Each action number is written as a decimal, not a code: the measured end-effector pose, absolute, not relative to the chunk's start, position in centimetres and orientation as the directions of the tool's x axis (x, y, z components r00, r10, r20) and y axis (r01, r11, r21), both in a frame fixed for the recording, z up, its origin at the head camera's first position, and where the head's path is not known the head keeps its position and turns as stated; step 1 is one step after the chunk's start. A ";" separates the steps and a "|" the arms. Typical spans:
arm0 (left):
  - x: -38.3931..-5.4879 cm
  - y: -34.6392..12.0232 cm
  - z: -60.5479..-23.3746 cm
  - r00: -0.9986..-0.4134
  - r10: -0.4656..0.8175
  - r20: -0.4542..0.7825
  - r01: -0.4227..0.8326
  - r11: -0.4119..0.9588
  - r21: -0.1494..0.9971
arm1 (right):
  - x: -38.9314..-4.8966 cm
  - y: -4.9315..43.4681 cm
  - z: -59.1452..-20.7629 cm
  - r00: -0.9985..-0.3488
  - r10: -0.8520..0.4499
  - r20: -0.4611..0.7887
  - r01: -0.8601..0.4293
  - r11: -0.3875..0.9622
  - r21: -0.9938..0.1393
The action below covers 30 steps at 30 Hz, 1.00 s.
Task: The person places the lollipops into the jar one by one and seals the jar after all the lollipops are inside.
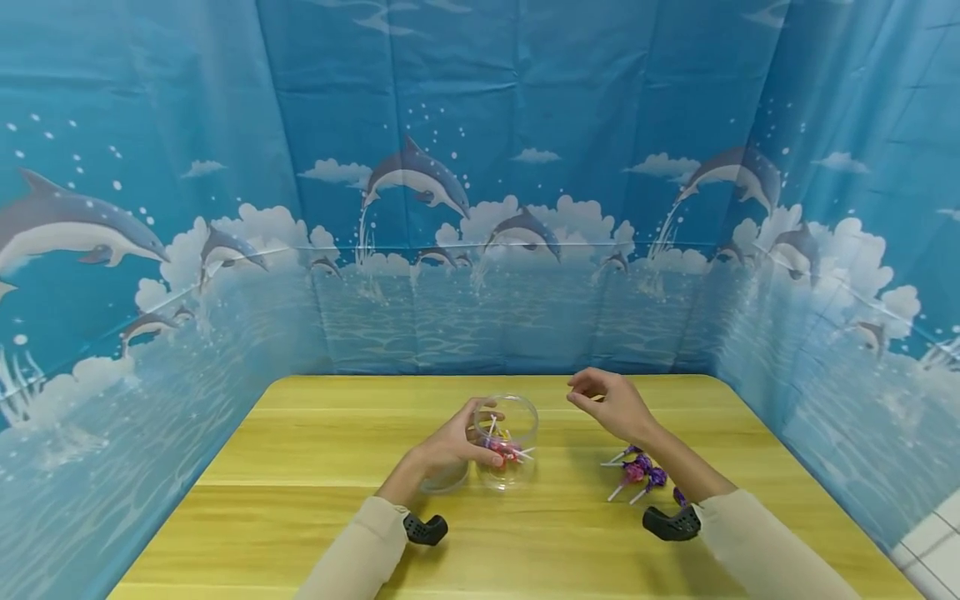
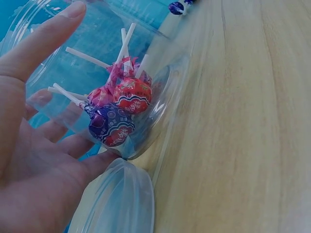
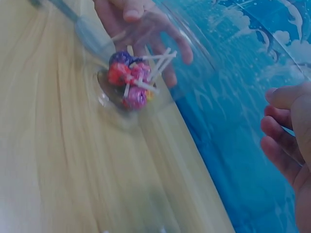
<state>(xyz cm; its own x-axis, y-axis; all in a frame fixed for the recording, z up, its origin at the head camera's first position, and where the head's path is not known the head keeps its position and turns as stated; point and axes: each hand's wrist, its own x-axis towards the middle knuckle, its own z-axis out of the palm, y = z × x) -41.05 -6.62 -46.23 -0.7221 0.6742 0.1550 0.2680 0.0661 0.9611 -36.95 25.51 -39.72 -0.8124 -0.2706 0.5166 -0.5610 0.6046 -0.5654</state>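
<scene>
A clear round jar (image 1: 507, 479) stands upright on the table with several wrapped lollipops (image 2: 114, 104) inside, red, pink and dark purple, their white sticks pointing various ways. My left hand (image 1: 459, 435) grips the jar's side, thumb at the front and fingers round the back. Right of the jar and above the table, my right hand (image 1: 617, 407) hovers with loosely bent fingers and nothing visible between them. Below it lie loose lollipops (image 1: 634, 473) in purple and pink wrappers. The clear lid (image 2: 119, 199) rests beside the jar, partly hidden under my left hand.
The yellow wood-grain table (image 1: 300, 467) has rounded far corners. A blue dolphin-print curtain (image 1: 480, 317) hangs round its back and sides. One more purple lollipop (image 1: 679, 497) lies near my right wrist, partly covered by it.
</scene>
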 end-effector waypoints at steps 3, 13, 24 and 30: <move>-40.8 -6.6 -46.2 -0.725 0.672 0.151 0.254 0.058 0.965 | -36.6 26.4 -40.0 -0.808 -0.273 0.521 -0.564 0.614 -0.552; -40.6 -6.6 -46.1 -0.730 0.670 0.136 0.252 0.079 0.965 | -35.3 29.7 -40.8 -0.818 -0.244 0.521 -0.539 0.643 -0.545; -40.6 -6.6 -46.1 -0.726 0.671 0.151 0.249 0.052 0.967 | -33.9 32.1 -41.4 -0.817 -0.248 0.521 -0.530 0.679 -0.508; -40.7 -6.5 -46.2 -0.729 0.669 0.141 0.246 0.064 0.967 | -33.3 33.4 -42.2 -0.833 -0.249 0.494 -0.511 0.688 -0.515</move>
<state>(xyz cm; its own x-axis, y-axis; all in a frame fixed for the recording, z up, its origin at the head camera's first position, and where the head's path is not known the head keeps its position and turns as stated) -40.70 -6.55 -46.22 -0.7295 0.6693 0.1410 0.2457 0.0640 0.9672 -33.25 33.40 -42.25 -0.8331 -0.2492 0.4938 -0.5112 0.6878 -0.5154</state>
